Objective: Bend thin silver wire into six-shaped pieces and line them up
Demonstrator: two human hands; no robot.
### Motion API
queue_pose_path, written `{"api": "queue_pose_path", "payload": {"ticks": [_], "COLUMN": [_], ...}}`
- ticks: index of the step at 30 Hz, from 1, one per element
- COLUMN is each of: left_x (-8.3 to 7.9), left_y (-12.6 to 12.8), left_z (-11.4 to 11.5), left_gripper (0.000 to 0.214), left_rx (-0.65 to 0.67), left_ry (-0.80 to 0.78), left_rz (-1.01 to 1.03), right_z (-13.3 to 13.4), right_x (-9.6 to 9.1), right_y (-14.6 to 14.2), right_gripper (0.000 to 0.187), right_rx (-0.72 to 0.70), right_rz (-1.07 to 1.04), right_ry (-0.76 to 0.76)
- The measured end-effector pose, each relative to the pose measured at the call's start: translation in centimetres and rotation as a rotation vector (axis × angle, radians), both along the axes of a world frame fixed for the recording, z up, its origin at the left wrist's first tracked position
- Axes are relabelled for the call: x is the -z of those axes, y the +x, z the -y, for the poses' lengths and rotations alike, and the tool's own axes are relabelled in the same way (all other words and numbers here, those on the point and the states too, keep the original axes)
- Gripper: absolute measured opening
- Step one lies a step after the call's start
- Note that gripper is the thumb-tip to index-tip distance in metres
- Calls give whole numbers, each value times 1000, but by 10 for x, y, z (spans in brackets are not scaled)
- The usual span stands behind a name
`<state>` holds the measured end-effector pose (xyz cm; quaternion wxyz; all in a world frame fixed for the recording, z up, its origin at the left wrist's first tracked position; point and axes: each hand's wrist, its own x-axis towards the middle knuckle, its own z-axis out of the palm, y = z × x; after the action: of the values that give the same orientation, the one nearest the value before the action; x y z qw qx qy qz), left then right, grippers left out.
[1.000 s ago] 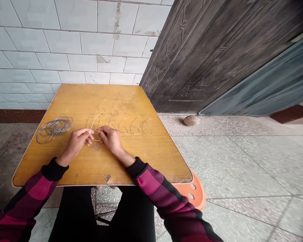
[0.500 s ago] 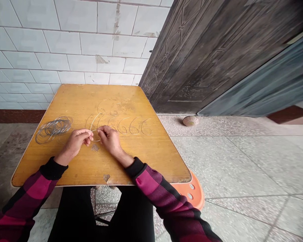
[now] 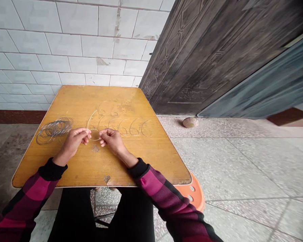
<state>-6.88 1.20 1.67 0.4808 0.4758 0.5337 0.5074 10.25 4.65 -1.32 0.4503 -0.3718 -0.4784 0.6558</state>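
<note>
Between my hands is a thin wire [image 3: 94, 139] bent like a figure 6, with a round loop at the bottom and a curved tail rising from its left side. My left hand [image 3: 77, 137] pinches it where tail and loop meet. The fingers of my right hand [image 3: 111, 139] are closed on the loop's right side. Behind and to the right, several similar bent wires [image 3: 134, 134] lie in a row on the wooden table [image 3: 146, 161]. A tangled coil of wire [image 3: 54, 129] rests left of my left hand.
White wall tiles [image 3: 65, 47] stand behind the table's far edge. A dark carved door [image 3: 187, 80] is at the right. An orange stool [image 3: 197, 193] juts out under the table's right front corner. On the floor by the door lies a rounded stone-like object [image 3: 190, 122].
My hands have moved slightly apart, the left one a little leftward and the right one rightward. The wire's loop shows more openly between them. The view has shifted slightly.
</note>
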Motion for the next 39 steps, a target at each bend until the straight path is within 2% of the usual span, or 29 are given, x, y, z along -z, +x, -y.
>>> {"api": "queue_pose_path", "payload": {"ticks": [7, 12, 17, 20, 23, 25, 30, 32, 35, 39], "left_x": [3, 9, 13, 12, 11, 12, 17, 18, 20, 21], "left_y": [-3, -5, -6, -5, -2, -1, -2, -3, -3, -2], "left_z": [1, -1, -1, 0, 2, 2, 1, 1, 2, 3], "left_gripper": [33, 35, 30, 26, 23, 22, 18, 17, 16, 14], "left_rx": [24, 21, 47, 56, 92, 110, 111, 121, 132, 137], "left_ry": [26, 11, 58, 96, 118, 131, 171, 172, 171, 204], "left_rz": [-3, -63, -197, -248, -266, -271, -309, -318, -339, -379], "right_z": [-7, -8, -2, -7, -29, -52, -111, -129, -146, -155], "right_x": [3, -1, -7, -13, -22, -27, -32, -31, -29, -25], "right_y": [5, 18, 61, 96, 122, 128, 115, 109, 103, 101], "right_gripper": [30, 24, 21, 19, 13, 11, 18, 20, 21, 20], "right_rx": [69, 121, 224, 320, 409, 445, 414, 398, 380, 354], "right_rz": [1, 176, 433, 588, 705, 788, 1115, 1158, 1175, 1193], "right_ry": [-21, 85, 280, 327, 280, 264, 239, 234, 213, 169]}}
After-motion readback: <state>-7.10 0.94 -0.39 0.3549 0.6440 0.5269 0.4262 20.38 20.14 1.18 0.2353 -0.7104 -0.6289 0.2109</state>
